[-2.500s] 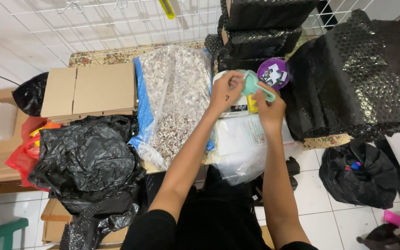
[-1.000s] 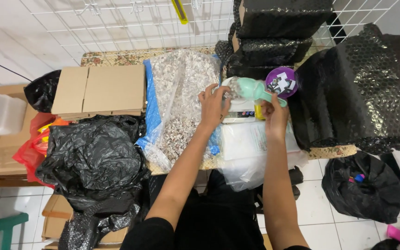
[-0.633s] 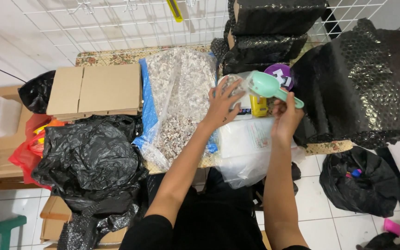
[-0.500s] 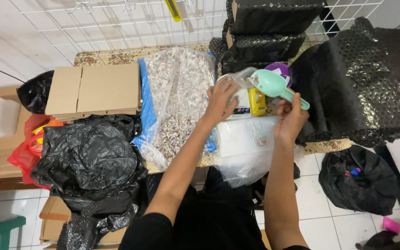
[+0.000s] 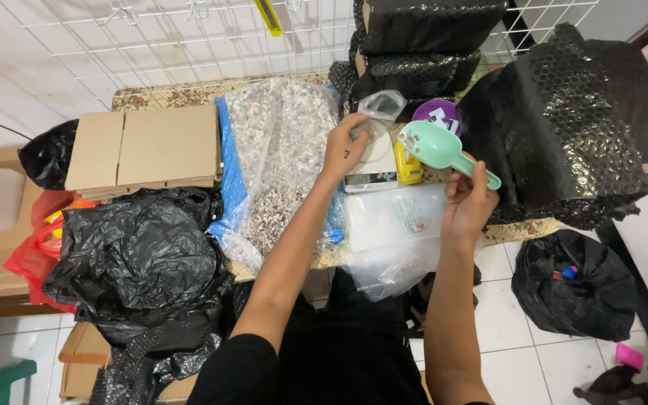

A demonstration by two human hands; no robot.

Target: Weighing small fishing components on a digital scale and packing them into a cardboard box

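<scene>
Head view shows our right hand [image 5: 468, 210] closed on the handle of the mint-green scoop [image 5: 444, 152], which has swung out to the right since half a second ago and now hangs clear of the small clear bag [image 5: 381, 105]. Our left hand [image 5: 345, 146] pinches that bag upright over the digital scale [image 5: 373, 166] on the bench [image 5: 189, 94], where before both hands met at it. We judge the pour finished and the weighing begun. Beside us lies the large bag of pale chips [image 5: 279, 161].
</scene>
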